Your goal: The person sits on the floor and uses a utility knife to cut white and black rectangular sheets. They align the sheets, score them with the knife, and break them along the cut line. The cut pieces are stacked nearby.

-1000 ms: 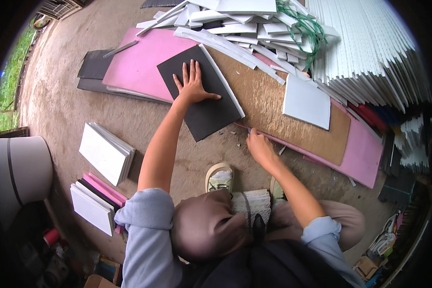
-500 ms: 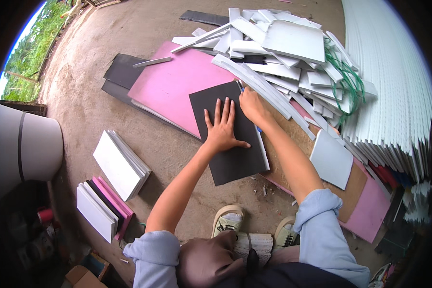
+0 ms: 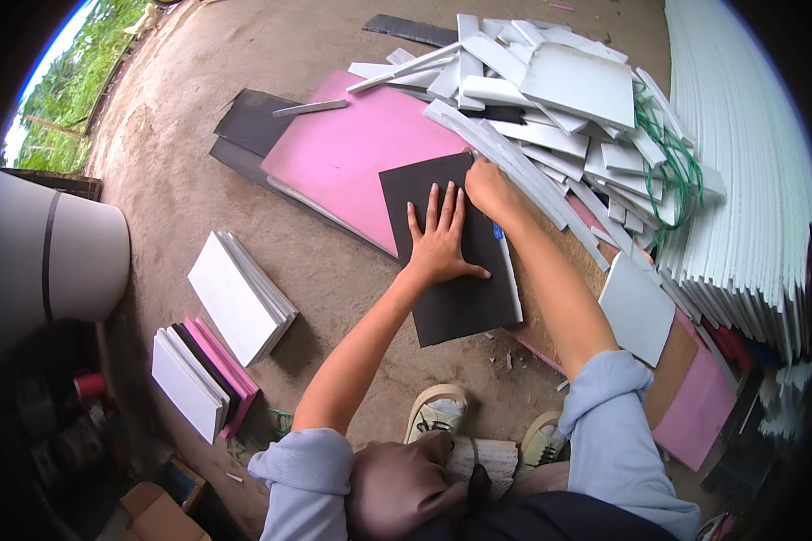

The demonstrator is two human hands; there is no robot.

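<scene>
Bare concrete floor [image 3: 180,180] fills most of the frame, with green plants at the upper left edge and a big pale roll [image 3: 50,261] at the left. A large pink foam sheet [image 3: 352,153] lies on the floor at the upper middle, on top of dark sheets [image 3: 253,122] that stick out at its left side. On the pink sheet, near the centre of the frame, lies a black foam sheet [image 3: 456,298], slightly tilted, its lower end reaching past the pink sheet's edge.

The left hand [image 3: 442,243] lies flat on the black sheet with fingers spread wide, pressing it down. The right hand [image 3: 489,187] is curled at the sheet's upper right corner; something blue [image 3: 497,232] shows just below its wrist, but what the fingers hold is hidden, so the grip cannot be told.

A heap of white foam strips and offcuts [image 3: 532,99] lies at the upper right, with green cord [image 3: 668,153] on it. A tall stack of white sheets [image 3: 749,180] runs down the right edge. A brown board [image 3: 668,379] lies at the lower right with a white square [image 3: 639,307] on it. At the lower left sit two small stacks: white sheets [image 3: 239,298], and white, black and pink ones [image 3: 198,379].
</scene>
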